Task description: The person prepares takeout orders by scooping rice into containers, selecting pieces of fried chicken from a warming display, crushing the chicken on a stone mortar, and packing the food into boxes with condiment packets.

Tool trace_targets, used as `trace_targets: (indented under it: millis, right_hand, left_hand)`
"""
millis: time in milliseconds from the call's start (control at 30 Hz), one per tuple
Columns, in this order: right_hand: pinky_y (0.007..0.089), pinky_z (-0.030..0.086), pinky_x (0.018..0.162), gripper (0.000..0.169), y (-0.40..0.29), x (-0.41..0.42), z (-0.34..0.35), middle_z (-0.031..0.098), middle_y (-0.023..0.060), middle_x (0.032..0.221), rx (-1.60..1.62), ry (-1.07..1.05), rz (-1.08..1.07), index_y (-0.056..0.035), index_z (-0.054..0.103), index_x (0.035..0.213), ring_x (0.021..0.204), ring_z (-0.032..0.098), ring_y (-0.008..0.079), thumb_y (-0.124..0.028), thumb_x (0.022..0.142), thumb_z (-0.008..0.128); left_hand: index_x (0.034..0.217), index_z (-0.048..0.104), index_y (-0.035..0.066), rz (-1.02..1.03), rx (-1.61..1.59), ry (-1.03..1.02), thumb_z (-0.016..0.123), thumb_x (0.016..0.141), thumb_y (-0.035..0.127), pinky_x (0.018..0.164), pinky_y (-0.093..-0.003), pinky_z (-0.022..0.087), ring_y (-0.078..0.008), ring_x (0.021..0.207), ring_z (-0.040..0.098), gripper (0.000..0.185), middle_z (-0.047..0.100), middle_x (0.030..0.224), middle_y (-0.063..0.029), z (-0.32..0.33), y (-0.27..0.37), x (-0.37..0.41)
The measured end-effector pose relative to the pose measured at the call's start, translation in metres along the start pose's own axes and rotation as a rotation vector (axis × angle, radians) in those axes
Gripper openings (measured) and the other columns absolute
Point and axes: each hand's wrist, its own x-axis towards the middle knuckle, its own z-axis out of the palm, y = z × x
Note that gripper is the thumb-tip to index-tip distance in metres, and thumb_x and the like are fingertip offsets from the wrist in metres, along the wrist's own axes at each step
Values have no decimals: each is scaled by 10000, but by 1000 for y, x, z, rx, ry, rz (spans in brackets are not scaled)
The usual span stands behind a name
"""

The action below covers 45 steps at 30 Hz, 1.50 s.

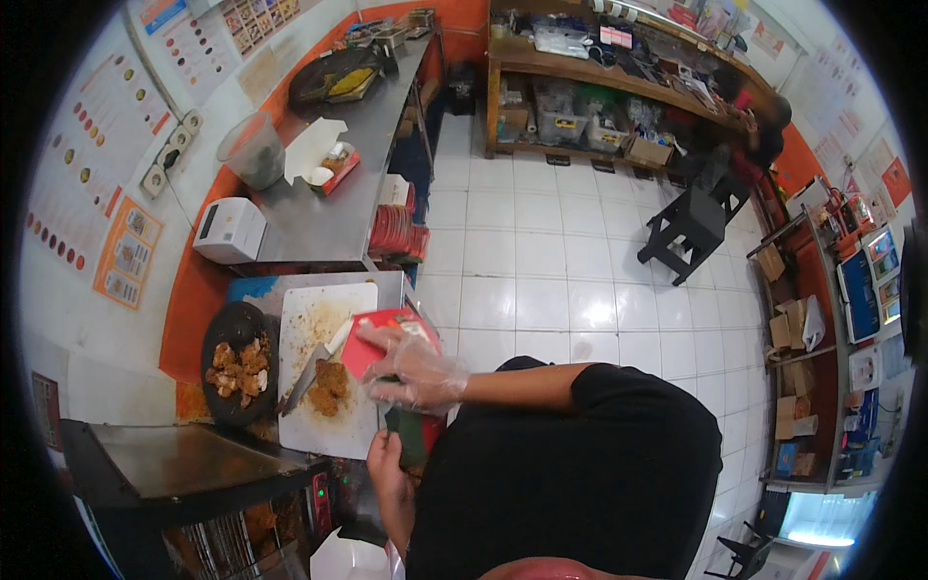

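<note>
My right hand [415, 368], in a clear plastic glove, lies over a red and green paper carton [364, 354] with its fingers on the red part. My left hand [388, 460] grips the carton's green lower part near my body. Left of the carton, a white cutting board [301, 428] carries a breaded, fried piece of food [328, 388], crumbs and a kitchen knife [308, 377] with a white handle. Cut fried pieces [235, 371] lie in a dark round stone mortar [217, 413] beyond the board. The carton's inside is hidden.
A steel counter [326, 225] holds an open filled food box [337, 170], a plastic tub [254, 152] and a white dispenser [230, 230]. A glass-sided cabinet [196, 464] stands near the board. A white carton [349, 558] is below. Another person [765, 138] is by the far bench.
</note>
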Motion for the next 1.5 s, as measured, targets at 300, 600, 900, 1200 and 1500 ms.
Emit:
trace_targets:
  millis: [300, 600, 900, 1200, 1500]
  right_hand:
    - [504, 354, 1110, 276, -11, 4, 37, 500, 227, 1414, 8, -322, -256, -63, 737, 900, 1323, 453, 428, -326, 841, 673]
    - [446, 340, 1127, 370, -9, -2, 27, 483, 235, 1452, 494, -350, -364, -38, 749, 998, 1379, 426, 398, -367, 967, 582]
    - [394, 436, 1043, 819, 26, -17, -1, 597, 120, 1257, 1372, 48, 658, 24, 419, 1409, 1199, 553, 237, -359, 808, 823]
    - [418, 523, 832, 567, -8, 4, -50, 637, 169, 1048, 195, -358, -274, -37, 665, 1063, 941, 645, 335, -368, 650, 871]
    - [431, 503, 808, 491, -29, -1, -30, 635, 132, 1061, 289, -218, -423, -47, 619, 1006, 950, 623, 319, -299, 664, 866]
  left_hand:
    - [1108, 575, 7, 65, -38, 140, 555, 1018, 177, 795, -289, 513, -160, 870, 633, 194, 643, 1038, -78, -8, -21, -18]
    - [1262, 547, 50, 178, 4, 119, 631, 983, 196, 867, -361, 521, -185, 1031, 623, 326, 630, 1183, -89, -37, -46, -18]
    - [1388, 497, 75, 331, -747, 96, 646, 964, 198, 1056, -510, 433, -302, 1256, 538, 466, 561, 1365, -126, -34, -32, -8]
    - [1323, 542, -35, 981, 1439, 628, 554, 1020, 169, 1054, -406, 391, -230, 1259, 508, 366, 572, 1333, -161, 36, 29, -47]
    - [1233, 592, 13, 184, -200, 14, 582, 983, 89, 886, -335, 516, -191, 980, 655, 262, 678, 1134, -79, -17, -9, -26]
